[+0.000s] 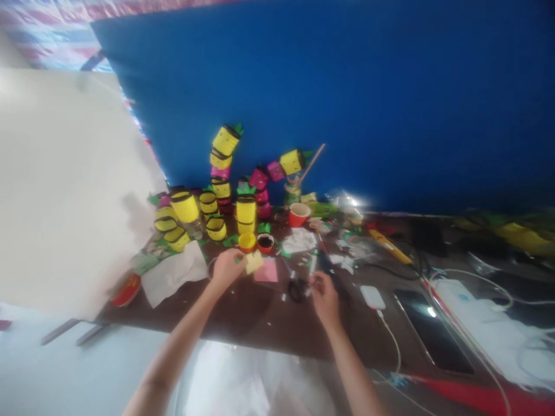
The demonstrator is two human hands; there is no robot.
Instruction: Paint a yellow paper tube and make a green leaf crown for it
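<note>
My left hand [228, 268] pinches a small yellow piece of paper [254, 262] with dark marks, above the table's left-middle part. Just beneath and beside it lies a pink paper square [266, 270]. My right hand [324, 296] has its fingers closed by a pair of scissors with black handles [297, 290]; blur hides what is between the fingertips. A slim white stick-like item [313, 263] points up just beyond them. Behind the left hand stand a yellow cup [247, 241] and a red cup with dark contents [265, 242].
Yellow and magenta pineapple-like paper figures [246, 211] stand along the blue board [338, 104]. A crumpled tissue [299, 240], a red paper cup [299, 215], a yellow knife-like tool [391, 247], a white charger [373, 297], a phone [433, 329] and cables crowd the right.
</note>
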